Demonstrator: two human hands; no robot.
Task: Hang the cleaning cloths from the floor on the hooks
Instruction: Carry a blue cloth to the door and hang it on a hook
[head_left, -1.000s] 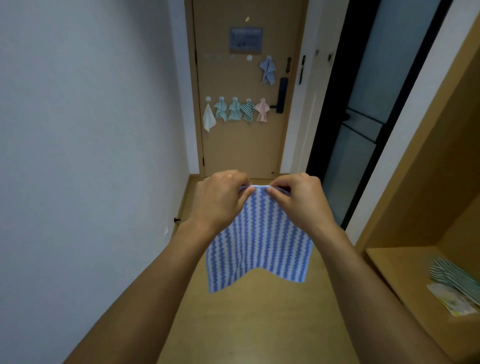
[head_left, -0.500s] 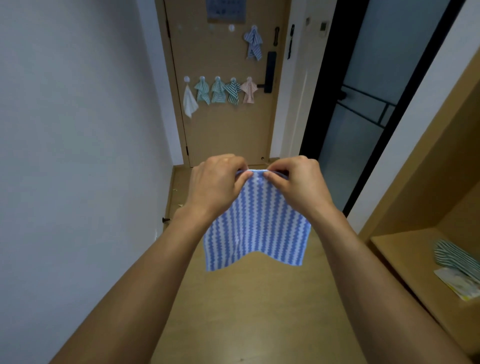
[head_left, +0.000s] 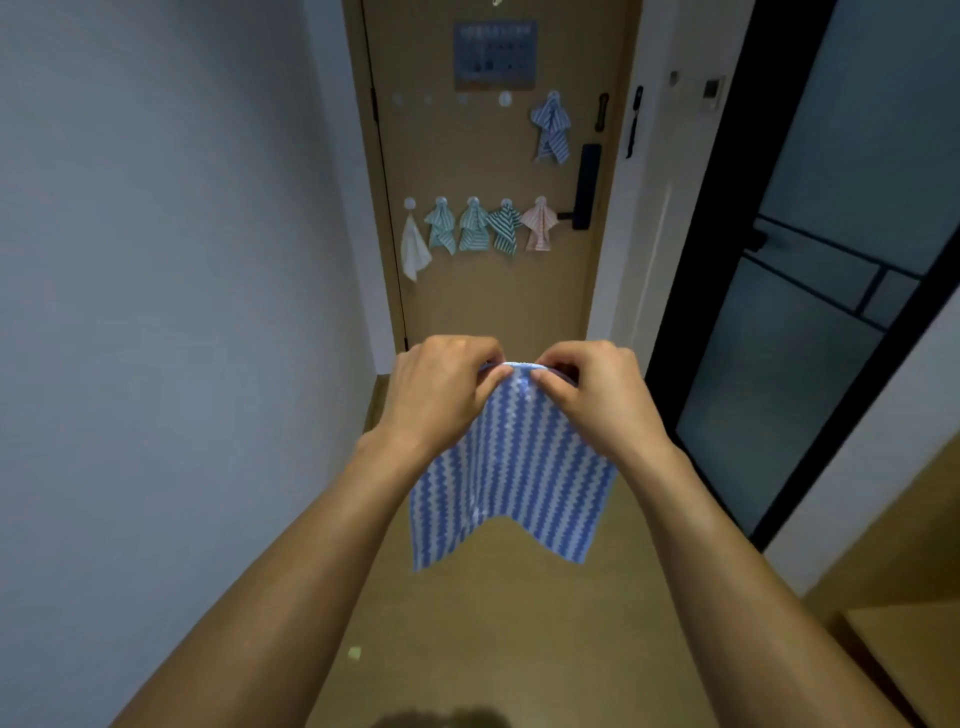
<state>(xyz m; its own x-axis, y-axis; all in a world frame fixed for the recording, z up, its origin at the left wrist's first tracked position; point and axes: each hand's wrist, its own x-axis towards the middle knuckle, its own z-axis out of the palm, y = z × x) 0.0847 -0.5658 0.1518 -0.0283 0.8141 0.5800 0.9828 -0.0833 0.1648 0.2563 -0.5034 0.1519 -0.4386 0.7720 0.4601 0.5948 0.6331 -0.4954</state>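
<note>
A blue and white zigzag-striped cloth (head_left: 519, 478) hangs in front of me over the wooden floor. My left hand (head_left: 441, 389) and my right hand (head_left: 592, 392) both pinch its top edge, close together. Ahead, the wooden door (head_left: 493, 301) carries several cloths on hooks: a white cloth (head_left: 414, 252), two teal ones, a dark green one and a pink cloth (head_left: 539, 226) in a lower row, and a blue striped cloth (head_left: 550, 127) higher up. Bare hooks (head_left: 504, 98) sit in the upper row to its left.
A white wall (head_left: 156, 312) runs along the left. A dark-framed glass door (head_left: 810, 291) stands on the right, with a wooden shelf unit (head_left: 904, 623) nearer me. A black door handle (head_left: 586, 187) sits on the door's right side. A notice is stuck to the door near its top.
The door looks closer and larger than a second ago. Both hands still hold the cloth's top edge, now slightly nearer each other.
</note>
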